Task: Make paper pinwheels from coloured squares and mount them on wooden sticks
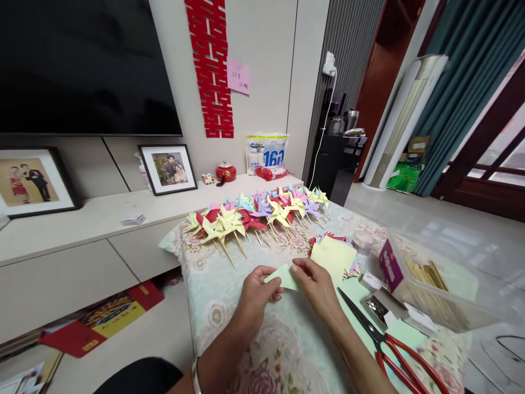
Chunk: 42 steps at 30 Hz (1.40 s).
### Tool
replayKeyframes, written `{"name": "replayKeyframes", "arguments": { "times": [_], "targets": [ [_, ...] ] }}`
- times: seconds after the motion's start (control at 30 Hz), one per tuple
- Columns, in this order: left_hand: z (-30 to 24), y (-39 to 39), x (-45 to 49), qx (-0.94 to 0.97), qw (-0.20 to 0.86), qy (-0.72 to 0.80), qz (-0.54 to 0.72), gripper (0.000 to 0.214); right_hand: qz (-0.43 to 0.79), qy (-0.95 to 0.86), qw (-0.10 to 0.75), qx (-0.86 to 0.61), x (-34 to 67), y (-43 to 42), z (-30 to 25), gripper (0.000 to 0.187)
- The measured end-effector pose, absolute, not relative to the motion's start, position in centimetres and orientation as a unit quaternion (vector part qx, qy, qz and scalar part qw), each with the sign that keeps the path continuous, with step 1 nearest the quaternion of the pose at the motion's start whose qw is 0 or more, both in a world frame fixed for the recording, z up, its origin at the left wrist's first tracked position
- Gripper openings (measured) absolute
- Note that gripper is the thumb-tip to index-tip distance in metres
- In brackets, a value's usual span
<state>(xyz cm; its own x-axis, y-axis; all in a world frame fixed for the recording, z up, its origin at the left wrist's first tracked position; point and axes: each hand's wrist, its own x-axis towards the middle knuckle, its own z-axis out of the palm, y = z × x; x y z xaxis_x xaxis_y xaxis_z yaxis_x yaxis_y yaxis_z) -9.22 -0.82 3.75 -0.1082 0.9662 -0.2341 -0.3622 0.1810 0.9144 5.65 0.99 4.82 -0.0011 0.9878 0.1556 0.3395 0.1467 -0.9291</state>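
Note:
My left hand (255,295) and my right hand (318,289) both pinch a small pale green paper piece (283,277) between them, just above the floral tablecloth (213,295). A stack of coloured paper squares (334,257) with a yellow sheet on top lies just right of my right hand. Beyond the hands, a row of several finished paper pinwheels (254,216) on wooden sticks lies across the far side of the table. Red-handled scissors (389,345) rest shut on the cloth near my right forearm.
A clear plastic box (435,284) with wooden sticks stands at the right, a small round clear container (363,241) behind the paper stack. A low cabinet (82,230) with framed photos (168,168) runs along the wall under a television (82,65). Red booklets (102,317) lie on the floor.

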Motion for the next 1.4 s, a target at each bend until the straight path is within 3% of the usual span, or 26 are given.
{"name": "replayKeyframes", "arguments": {
  "times": [0.17, 0.37, 0.57, 0.73, 1.07, 1.4],
  "targets": [
    [2.2, -0.4, -10.3, 0.315, 0.611, 0.495, 0.532, 0.030, 0.457, -0.527, 0.484, -0.528, 5.1, 0.7, 1.8, 0.030],
    [2.2, -1.5, -11.3, 0.300, 0.648, 0.460, 0.528, 0.040, 0.556, -0.406, 0.522, -0.503, 5.5, 0.6, 2.2, 0.037],
    [3.2, -1.7, -12.4, 0.250, 0.699, 0.419, 0.524, 0.037, 0.626, -0.370, 0.497, -0.474, 5.4, 0.1, 2.8, 0.034],
    [4.0, -1.4, -12.8, 0.253, 0.724, 0.396, 0.505, 0.020, 0.654, -0.381, 0.465, -0.459, 5.3, -0.3, 2.5, 0.034],
    [3.5, -1.8, -12.8, 0.281, 0.746, 0.374, 0.473, 0.022, 0.678, -0.406, 0.430, -0.437, 5.1, -0.6, 2.2, 0.033],
    [2.5, -1.5, -12.4, 0.349, 0.681, 0.426, 0.482, 0.020, 0.679, -0.412, 0.420, -0.439, 5.2, -0.7, 2.1, 0.032]
  ]
}}
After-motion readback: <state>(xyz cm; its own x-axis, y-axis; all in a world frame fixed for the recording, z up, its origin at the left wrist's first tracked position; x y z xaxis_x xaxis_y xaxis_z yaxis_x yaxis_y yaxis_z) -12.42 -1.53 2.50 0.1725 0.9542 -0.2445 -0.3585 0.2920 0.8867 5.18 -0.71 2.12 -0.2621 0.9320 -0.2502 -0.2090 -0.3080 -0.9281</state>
